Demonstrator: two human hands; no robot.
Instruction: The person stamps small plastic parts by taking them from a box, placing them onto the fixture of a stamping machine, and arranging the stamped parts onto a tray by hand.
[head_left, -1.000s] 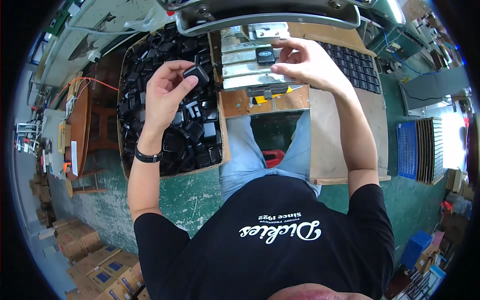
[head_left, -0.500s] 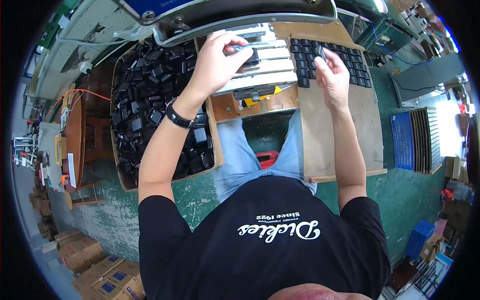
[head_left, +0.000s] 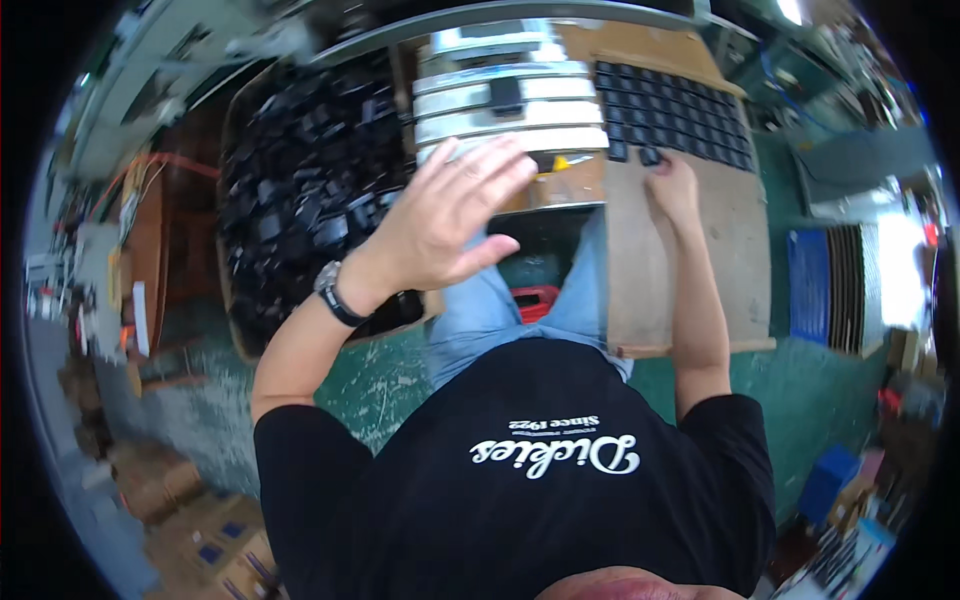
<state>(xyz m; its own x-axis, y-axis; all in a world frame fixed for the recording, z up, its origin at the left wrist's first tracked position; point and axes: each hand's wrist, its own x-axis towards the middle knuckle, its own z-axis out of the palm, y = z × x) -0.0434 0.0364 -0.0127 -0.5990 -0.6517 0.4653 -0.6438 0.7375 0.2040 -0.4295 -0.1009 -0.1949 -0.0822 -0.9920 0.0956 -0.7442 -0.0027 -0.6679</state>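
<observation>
My left hand (head_left: 450, 215), blurred, hovers in front of the pale metal fixture (head_left: 560, 112), fingers stretched out and nothing in them. On the fixture sits a black square plastic piece (head_left: 506, 96). On the right, my right hand (head_left: 675, 188) pinches another black square piece (head_left: 649, 157) at the near edge of the rows of black pieces (head_left: 675, 105). These rows lie on a brown board (head_left: 685, 270). I cannot tell whether the pinched piece rests on the board.
A cardboard box (head_left: 232, 290) full of loose black pieces (head_left: 300, 170) stands at my left. A machine's metal edge (head_left: 500, 18) hangs over the far side of the fixture. A red object (head_left: 533, 302) lies below, between my knees. Blue trays (head_left: 808, 290) stand at the far right.
My left hand has left the fixture and come back toward me, opening; a black piece stays on the fixture. My right hand has lowered its piece to the row's near edge.
</observation>
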